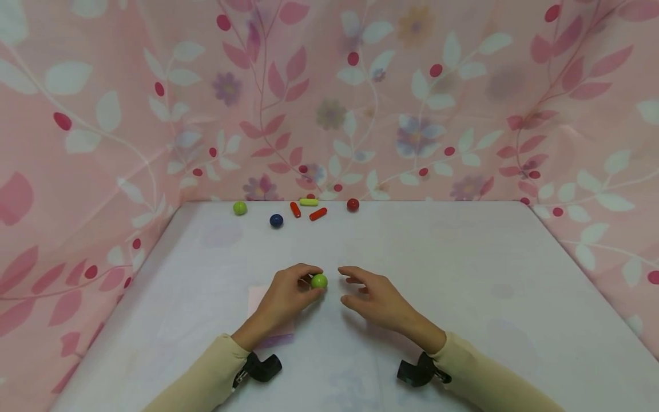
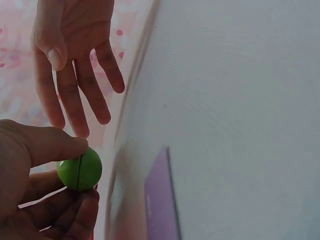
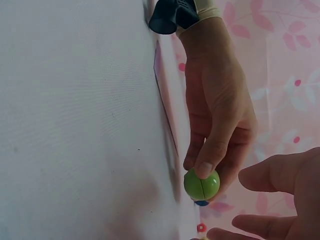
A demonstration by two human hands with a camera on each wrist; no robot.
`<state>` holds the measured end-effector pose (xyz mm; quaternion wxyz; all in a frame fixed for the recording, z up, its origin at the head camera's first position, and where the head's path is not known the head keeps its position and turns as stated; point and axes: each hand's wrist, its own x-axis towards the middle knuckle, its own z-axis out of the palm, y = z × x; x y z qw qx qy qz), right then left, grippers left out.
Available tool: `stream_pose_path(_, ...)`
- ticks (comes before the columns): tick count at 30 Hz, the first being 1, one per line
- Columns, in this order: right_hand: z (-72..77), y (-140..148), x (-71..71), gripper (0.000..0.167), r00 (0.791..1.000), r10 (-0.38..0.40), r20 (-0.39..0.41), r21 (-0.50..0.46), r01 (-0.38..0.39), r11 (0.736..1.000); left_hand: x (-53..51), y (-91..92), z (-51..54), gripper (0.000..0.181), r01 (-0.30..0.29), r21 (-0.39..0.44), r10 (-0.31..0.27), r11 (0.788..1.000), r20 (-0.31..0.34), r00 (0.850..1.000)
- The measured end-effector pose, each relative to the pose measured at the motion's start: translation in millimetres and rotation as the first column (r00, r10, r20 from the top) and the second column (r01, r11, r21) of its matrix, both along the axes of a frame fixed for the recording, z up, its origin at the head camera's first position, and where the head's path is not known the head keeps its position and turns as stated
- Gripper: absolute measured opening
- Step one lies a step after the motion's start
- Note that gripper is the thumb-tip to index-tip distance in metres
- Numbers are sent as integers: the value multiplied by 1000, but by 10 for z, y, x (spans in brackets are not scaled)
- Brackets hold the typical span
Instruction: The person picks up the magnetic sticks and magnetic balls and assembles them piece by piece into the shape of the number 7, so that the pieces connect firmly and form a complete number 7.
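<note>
My left hand (image 1: 289, 293) pinches a glossy green ball (image 1: 319, 281) between thumb and fingers, above the middle of the table. In the left wrist view a thin seam runs around the green ball (image 2: 80, 170). Facing it from the right, my right hand (image 1: 378, 297) holds nothing; its fingers are loosely bent and apart from the ball. The right wrist view shows the left hand (image 3: 217, 110) with its thumb on the ball, and part of the right hand (image 3: 295, 185) nearby. Beneath the left hand lies a pale pink sheet (image 1: 255, 297) with a purple edge (image 1: 278, 340), partly hidden by the forearm.
Along the table's (image 1: 437, 257) back edge lie another green ball (image 1: 239, 208), a dark blue ball (image 1: 276, 221), a red ball (image 1: 352, 205), two red capsule-shaped pieces (image 1: 318, 214) and a yellow-green one (image 1: 309, 202). A floral curtain (image 1: 329, 103) hangs behind and at both sides.
</note>
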<state>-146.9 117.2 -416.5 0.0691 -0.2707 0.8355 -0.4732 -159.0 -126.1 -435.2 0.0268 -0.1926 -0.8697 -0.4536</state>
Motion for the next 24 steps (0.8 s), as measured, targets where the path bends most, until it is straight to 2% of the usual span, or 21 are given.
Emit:
stream_pose_path(10, -61, 5, -7, 51, 1000, 7, -19, 19, -7, 1000, -35, 4, -60, 35, 30, -2, -30, 1000, -27, 999)
stream_pose_path(24, -130, -12, -22, 49, 999, -6, -36, 36, 7, 999, -55, -37, -142, 38, 3, 38, -4, 999, 19, 1000)
